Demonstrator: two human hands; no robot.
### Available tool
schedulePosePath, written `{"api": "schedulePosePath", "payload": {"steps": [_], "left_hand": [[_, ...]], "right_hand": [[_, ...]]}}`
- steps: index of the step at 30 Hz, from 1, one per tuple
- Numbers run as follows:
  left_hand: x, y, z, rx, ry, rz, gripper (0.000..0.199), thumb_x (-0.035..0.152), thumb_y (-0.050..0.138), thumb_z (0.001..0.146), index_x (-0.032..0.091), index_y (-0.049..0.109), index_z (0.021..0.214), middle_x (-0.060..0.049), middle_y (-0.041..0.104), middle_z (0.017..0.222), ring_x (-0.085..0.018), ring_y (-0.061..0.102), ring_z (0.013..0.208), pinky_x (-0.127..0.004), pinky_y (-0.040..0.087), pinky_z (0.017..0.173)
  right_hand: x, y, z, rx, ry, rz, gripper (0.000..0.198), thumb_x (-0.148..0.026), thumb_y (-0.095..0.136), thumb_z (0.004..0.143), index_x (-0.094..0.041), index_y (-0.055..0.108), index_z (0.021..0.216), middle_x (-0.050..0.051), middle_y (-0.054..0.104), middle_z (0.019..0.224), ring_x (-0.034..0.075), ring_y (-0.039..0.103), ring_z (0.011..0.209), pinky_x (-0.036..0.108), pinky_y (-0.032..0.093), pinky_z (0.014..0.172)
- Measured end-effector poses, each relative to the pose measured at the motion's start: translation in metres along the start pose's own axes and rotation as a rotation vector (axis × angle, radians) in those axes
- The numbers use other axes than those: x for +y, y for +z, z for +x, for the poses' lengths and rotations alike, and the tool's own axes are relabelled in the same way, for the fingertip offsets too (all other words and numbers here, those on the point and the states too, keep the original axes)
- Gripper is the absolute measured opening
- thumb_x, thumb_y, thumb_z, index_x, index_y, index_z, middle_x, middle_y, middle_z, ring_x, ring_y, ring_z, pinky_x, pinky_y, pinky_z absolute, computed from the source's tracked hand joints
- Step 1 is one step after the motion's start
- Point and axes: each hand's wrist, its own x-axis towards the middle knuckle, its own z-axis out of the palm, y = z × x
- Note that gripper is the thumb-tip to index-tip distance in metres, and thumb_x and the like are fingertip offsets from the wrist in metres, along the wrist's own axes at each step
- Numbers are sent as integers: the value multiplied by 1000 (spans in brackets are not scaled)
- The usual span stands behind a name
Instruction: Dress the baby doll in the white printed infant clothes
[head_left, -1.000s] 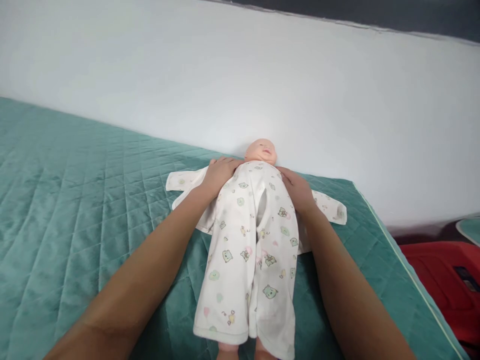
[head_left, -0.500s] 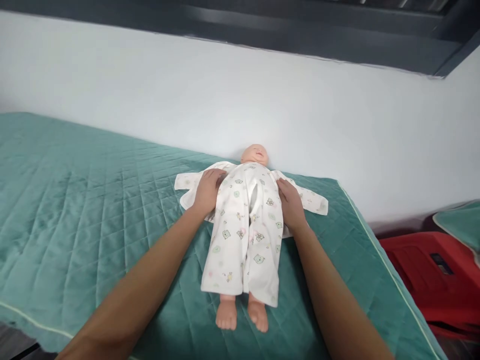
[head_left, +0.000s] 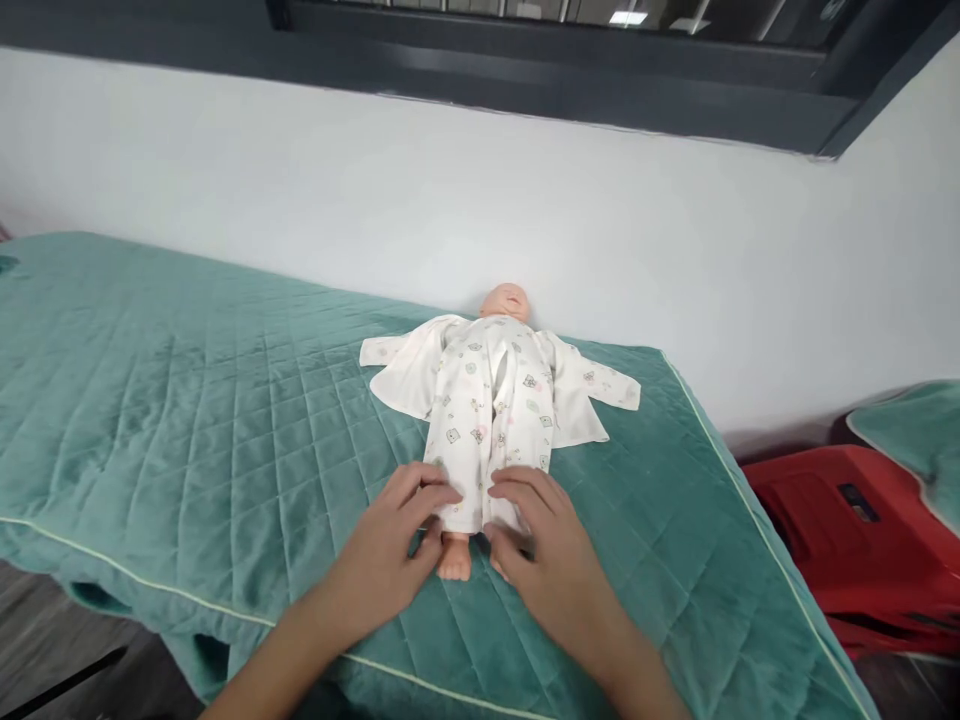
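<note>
A baby doll (head_left: 505, 299) lies on its back with its head against the wall. White printed trousers (head_left: 491, 420) cover it from chest to ankles, with a slit at the crotch. A matching white top (head_left: 576, 385) is spread out underneath, both sleeves stretched sideways. At the lower trouser leg on the left, my left hand (head_left: 401, 530) is open, fingers curved and apart, fingertips at the cloth. My right hand (head_left: 544, 545) is likewise open over the other cuff, its thumb near the ankle and partly hiding that foot. The other foot (head_left: 454, 560) shows bare.
A green quilted cover (head_left: 247, 430) lies beneath the doll, with its pale-piped edge at the front and right. Behind stands a white wall (head_left: 300, 180) under a dark window frame (head_left: 525, 80). A red plastic chair (head_left: 862, 530) is on the right.
Both my hands have moved from the doll's sides at chest height down to the trouser cuffs. The top's side panels now lie uncovered. The view has shifted slightly.
</note>
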Motion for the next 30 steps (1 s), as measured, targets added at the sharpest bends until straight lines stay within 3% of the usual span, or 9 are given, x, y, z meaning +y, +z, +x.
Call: {"api": "schedulePosePath", "payload": {"steps": [5,11,18,23,30], "left_hand": [[-2,0,-4,-19,128,273,34,6,46,92,23,57,120,-7,57,116,-21,55,103,-37,49,87],[-6,6,3,45,226,452,21,8,48,93,19,60,107,-7,63,105,-21,58,92,-37,49,80],[3,8,9,193,220,226,13,12,48,96,18,58,101,-5,63,90,-18,57,81,-32,50,74],[8,10,-7,259,182,51,15,13,50,95,19,57,108,-4,64,90,-16,57,80,-29,49,72],[-7,11,-32,347,59,81,18,12,51,95,20,57,109,-4,66,94,-16,61,86,-28,51,75]], "right_hand": [[-22,7,-7,-62,69,-140,20,-9,57,88,-25,62,99,1,68,103,23,59,103,42,45,93],[-26,32,-7,52,0,-365,22,-10,56,90,-24,63,104,5,70,102,27,59,103,44,41,90],[-23,41,-6,190,51,-322,19,-13,55,90,-23,60,104,4,70,99,25,59,93,40,38,79],[-25,44,-7,221,100,-270,18,-12,56,88,-23,61,101,3,70,96,24,60,90,39,36,79],[-29,39,-19,282,-86,-174,16,-9,53,89,-23,61,92,1,67,86,20,58,84,38,37,82]]}}
